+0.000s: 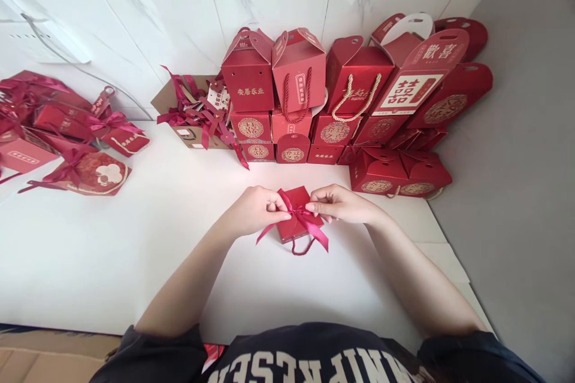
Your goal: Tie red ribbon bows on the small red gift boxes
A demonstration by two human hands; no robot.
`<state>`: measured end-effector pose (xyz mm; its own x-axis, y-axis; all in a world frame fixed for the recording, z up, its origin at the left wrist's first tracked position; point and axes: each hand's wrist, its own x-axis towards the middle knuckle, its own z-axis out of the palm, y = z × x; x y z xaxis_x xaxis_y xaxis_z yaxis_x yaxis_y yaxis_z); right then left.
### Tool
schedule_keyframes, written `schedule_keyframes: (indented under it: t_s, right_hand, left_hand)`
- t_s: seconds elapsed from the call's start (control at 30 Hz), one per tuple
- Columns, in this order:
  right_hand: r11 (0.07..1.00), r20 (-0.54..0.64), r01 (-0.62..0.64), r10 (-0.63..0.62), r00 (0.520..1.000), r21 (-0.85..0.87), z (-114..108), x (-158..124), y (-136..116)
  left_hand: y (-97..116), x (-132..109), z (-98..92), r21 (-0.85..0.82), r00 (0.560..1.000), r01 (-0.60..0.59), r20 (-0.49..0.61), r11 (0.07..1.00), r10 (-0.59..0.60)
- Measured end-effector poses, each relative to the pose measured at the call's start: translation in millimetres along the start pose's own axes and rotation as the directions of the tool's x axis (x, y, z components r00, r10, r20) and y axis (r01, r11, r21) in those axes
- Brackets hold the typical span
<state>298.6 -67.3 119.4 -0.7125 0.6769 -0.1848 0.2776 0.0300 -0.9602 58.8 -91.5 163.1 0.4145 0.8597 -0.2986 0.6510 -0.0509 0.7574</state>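
A small red gift box [297, 198] lies on the white sheet [135, 251] in front of me. A dark pink ribbon [300, 218] is tied in a bow over its middle, with tails trailing toward me. My left hand [254, 209] pinches the bow's left loop. My right hand [339, 203] pinches the ribbon on the right side of the knot. A dark red cord handle [302, 248] sticks out from under the box's near edge.
Stacked red gift boxes [341, 96] line the marble wall behind. A cardboard box of ribbons [197, 111] sits to their left. Flat red boxes with bows [67, 137] lie at far left. Grey floor [516, 191] runs along the right.
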Motion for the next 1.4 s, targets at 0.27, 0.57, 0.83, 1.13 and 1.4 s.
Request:
schedule_keyframes:
  t_s: [0.27,0.57,0.83,1.13,1.4]
  right_hand:
    - [0.996,-0.057,0.087,-0.085,0.995,0.032,3,0,-4]
    - [0.992,-0.011,0.118,-0.117,0.993,0.05,1,-2,-5]
    - [0.978,-0.157,0.181,-0.196,0.968,-0.106,12,-1,-8]
    - [0.928,-0.291,0.185,-0.283,0.914,-0.322,22,-2,-15]
    - [0.922,-0.298,0.094,-0.216,0.93,-0.376,25,-4,-14]
  left_hand:
    - [-2,4,-4.0,-0.214,0.978,0.081,0.203,0.973,-0.037]
    - [-3,4,0.7,-0.155,0.986,0.049,0.165,0.987,-0.023]
    - [-6,6,-1.4,-0.131,0.98,0.038,0.2,0.991,-0.011]
    - [0,6,1.9,-0.168,0.992,0.038,0.128,0.985,-0.017]
    - [0,6,3.2,-0.116,0.994,0.023,0.108,0.993,-0.011]
